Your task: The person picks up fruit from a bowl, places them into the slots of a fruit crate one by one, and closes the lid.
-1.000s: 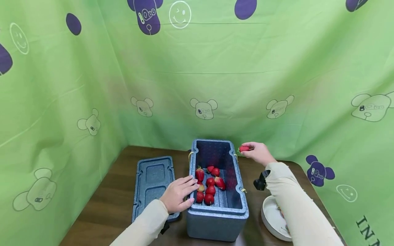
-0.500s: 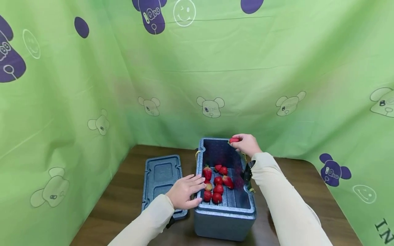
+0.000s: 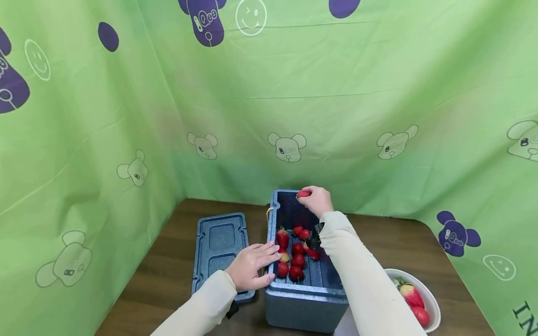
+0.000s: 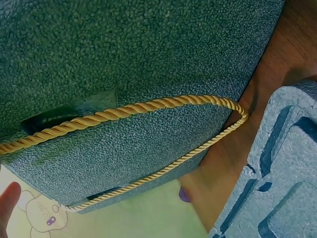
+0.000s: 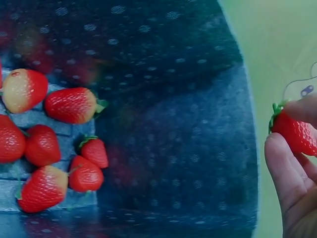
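Between thumb and fingers, my right hand (image 3: 318,201) pinches a red strawberry (image 5: 295,131) over the far end of a blue-grey foam box (image 3: 307,310). In the right wrist view its green leaves show beside the thumb. My left hand (image 3: 250,266) rests with spread, fairly straight fingers on the left rim of the box. Several strawberries (image 3: 296,273) lie on the ribbed floor of the box, mostly toward its near and left part; some have pale tops. The right forearm hides the right wall of the box in the head view.
Left of the box a matching foam lid (image 3: 220,238) lies on the wooden table (image 3: 155,266). A white bowl (image 3: 435,310) with strawberries stands at the right, partly behind the right sleeve. A gold rope (image 4: 163,103) runs along the box's side. Green printed cloth (image 3: 336,116) hangs behind.
My right hand has carried the strawberry leftward from beyond the box's right edge to over its far end. The left hand stays on the rim. The head view has shifted slightly.
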{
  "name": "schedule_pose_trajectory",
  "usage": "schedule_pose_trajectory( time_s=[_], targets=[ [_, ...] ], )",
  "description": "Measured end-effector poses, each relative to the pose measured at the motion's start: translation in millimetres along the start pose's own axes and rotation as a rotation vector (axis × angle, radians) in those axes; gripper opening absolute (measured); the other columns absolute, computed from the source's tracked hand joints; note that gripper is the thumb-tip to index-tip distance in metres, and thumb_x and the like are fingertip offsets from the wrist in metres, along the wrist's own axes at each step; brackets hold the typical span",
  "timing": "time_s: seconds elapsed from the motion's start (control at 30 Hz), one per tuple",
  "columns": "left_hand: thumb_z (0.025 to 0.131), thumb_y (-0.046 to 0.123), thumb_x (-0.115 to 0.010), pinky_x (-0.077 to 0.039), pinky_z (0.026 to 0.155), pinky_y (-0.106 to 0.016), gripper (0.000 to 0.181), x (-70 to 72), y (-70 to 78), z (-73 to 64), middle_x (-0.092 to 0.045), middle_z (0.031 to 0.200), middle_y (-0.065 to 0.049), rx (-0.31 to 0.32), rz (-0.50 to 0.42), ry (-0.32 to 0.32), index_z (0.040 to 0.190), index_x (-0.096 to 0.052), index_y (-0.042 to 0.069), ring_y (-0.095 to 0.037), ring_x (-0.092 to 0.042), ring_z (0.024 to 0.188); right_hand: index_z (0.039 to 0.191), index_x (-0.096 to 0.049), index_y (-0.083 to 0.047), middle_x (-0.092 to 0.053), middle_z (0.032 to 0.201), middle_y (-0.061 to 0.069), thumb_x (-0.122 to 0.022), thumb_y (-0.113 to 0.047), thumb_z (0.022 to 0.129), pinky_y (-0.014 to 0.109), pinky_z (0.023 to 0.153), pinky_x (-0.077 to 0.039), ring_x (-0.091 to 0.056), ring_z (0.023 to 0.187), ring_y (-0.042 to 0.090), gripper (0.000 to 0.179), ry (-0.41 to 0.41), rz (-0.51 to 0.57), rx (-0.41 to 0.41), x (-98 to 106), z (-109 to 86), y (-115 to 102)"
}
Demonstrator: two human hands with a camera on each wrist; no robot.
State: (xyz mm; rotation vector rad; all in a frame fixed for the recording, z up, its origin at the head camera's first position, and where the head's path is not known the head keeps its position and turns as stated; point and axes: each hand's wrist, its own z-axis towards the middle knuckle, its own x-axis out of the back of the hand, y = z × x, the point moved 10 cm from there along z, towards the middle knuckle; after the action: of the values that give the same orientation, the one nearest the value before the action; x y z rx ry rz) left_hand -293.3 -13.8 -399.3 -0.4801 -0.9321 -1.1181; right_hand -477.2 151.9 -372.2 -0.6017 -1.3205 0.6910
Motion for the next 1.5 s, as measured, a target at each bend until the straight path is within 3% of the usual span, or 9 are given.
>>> schedule_pose_trajectory(
  time_s=[0.17,0.27,0.47,0.77,1.07,1.17,1.3,1.37,1.5],
  targets=[
    [0.100,0.044,-0.036,-0.046,0.096,-0.038,0.057,5.6,-4.1,-3.6,-0.063,0.124,-0.014,0.012,0.003,0.025,0.118,-0.068,0.001,-0.028,-0.057,0.119,0.111,-0.067,0.007,-0.069,0.094,0.020,-0.070,-0.013,0.080,0.026,0.061,-0.051,-0.065,0.059,0.015,0.037,-0.082,0.034,-0.012,-22.2,-3.5,7.9],
    [0.101,0.049,-0.027,-0.047,0.095,-0.040,0.066,6.2,-5.3,-1.8,-0.063,0.123,-0.015,0.015,-0.001,0.043,0.116,-0.068,0.000,-0.029,-0.058,0.117,0.114,-0.064,0.010,-0.068,0.100,0.025,-0.069,-0.009,0.081,0.025,0.063,-0.054,-0.069,0.064,0.020,0.038,-0.112,0.129,-0.045,-32.0,-8.2,15.9],
    [0.094,0.036,-0.050,-0.045,0.098,-0.038,0.046,-3.4,-5.2,3.3,-0.061,0.126,-0.013,0.034,-0.018,-0.008,0.120,-0.067,0.002,-0.027,-0.055,0.121,0.118,-0.059,0.014,-0.064,0.108,0.031,-0.067,0.003,0.082,0.031,0.069,-0.057,-0.071,0.073,0.029,0.039,-0.102,0.320,-0.170,-43.1,-20.0,35.1],
    [0.083,0.024,-0.063,-0.046,0.096,-0.040,0.042,0.6,-8.0,-1.3,-0.062,0.126,-0.014,0.084,-0.049,0.009,0.118,-0.068,0.001,-0.027,-0.055,0.121,0.115,-0.064,0.009,-0.067,0.104,0.026,-0.066,0.004,0.080,0.029,0.067,-0.056,-0.071,0.076,0.027,0.035,-0.118,0.295,-0.171,-60.1,-21.6,29.8],
    [0.082,0.023,-0.064,-0.047,0.095,-0.040,0.043,-1.5,-4.1,0.1,-0.062,0.126,-0.013,0.087,-0.060,0.003,0.119,-0.067,0.001,-0.028,-0.055,0.121,0.114,-0.064,0.009,-0.067,0.106,0.025,-0.065,0.002,0.081,0.032,0.070,-0.056,-0.070,0.073,0.023,0.033,-0.106,0.280,-0.170,-54.6,-27.9,28.2],
    [0.084,0.024,-0.063,-0.047,0.095,-0.040,0.042,0.0,-2.7,1.7,-0.062,0.124,-0.014,0.079,-0.048,0.005,0.119,-0.067,0.001,-0.027,-0.056,0.120,0.118,-0.059,0.013,-0.067,0.104,0.027,-0.061,0.004,0.083,0.028,0.069,-0.056,-0.068,0.068,0.017,0.037,-0.091,0.429,-0.182,-48.7,-25.3,23.0],
    [0.087,0.025,-0.060,-0.046,0.096,-0.038,0.041,0.8,-3.3,6.3,-0.063,0.124,-0.013,0.087,-0.015,-0.025,0.120,-0.067,0.003,-0.024,-0.056,0.121,0.127,-0.046,0.019,-0.063,0.105,0.030,-0.055,0.008,0.086,0.022,0.068,-0.055,-0.062,0.063,0.005,0.044,-0.113,0.654,-0.180,-26.1,-17.8,9.7],
    [0.086,0.024,-0.061,-0.046,0.097,-0.037,0.041,0.0,-4.3,6.9,-0.062,0.125,-0.012,0.102,-0.007,-0.049,0.121,-0.067,0.003,-0.024,-0.055,0.122,0.129,-0.044,0.019,-0.061,0.109,0.032,-0.054,0.008,0.087,0.022,0.070,-0.055,-0.061,0.065,0.003,0.045,-0.148,0.651,-0.153,-10.9,-15.7,4.9],
    [0.084,0.024,-0.063,-0.046,0.096,-0.039,0.043,-0.2,-6.0,4.8,-0.062,0.127,-0.011,0.128,-0.003,-0.074,0.121,-0.066,0.003,-0.024,-0.054,0.122,0.130,-0.043,0.018,-0.053,0.121,0.037,-0.056,0.003,0.090,0.025,0.075,-0.055,-0.062,0.072,0.004,0.046,-0.217,0.496,-0.061,20.5,-21.3,4.6]
  ],
)
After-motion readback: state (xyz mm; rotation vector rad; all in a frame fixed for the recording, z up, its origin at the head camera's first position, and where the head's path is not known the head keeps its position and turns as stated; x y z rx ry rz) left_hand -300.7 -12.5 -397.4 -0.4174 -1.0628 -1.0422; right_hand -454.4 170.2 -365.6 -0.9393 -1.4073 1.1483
